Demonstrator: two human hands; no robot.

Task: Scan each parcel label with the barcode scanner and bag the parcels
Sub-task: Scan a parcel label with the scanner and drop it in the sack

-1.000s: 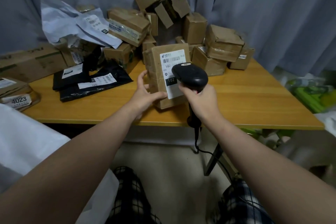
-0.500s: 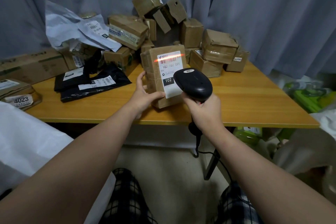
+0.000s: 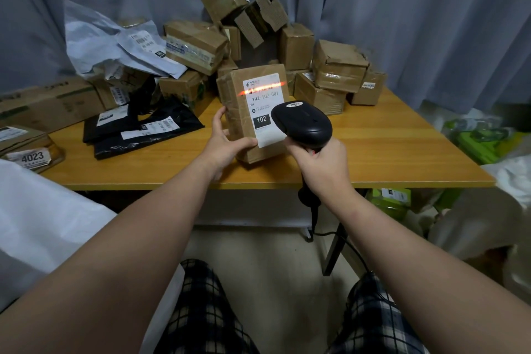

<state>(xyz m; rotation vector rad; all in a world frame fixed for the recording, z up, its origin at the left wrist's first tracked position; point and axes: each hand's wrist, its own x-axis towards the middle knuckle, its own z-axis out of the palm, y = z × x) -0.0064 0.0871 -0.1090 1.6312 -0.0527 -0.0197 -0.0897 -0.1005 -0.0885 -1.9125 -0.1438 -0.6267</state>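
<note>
Scanner (image 3: pixel 301 123) gripped by right hand (image 3: pixel 321 162) hides part of the label (image 3: pixel 263 100) on the parcel (image 3: pixel 237 95) held by left hand (image 3: pixel 224 146).

A grey-blue curtain (image 3: pixel 416 23) hangs in long vertical folds across the whole back of the scene, from the left edge to the right. In front of it stands a table (image 3: pixel 402 152) with a warm, honey-coloured wooden top and a thin front edge. A dark slanted leg (image 3: pixel 334 250) shows beneath its right half. The floor (image 3: pixel 273 282) below is pale beige and plain. Green clutter (image 3: pixel 477 144) lies low to the right of the table. The light is dim and even, with soft shadows.
</note>
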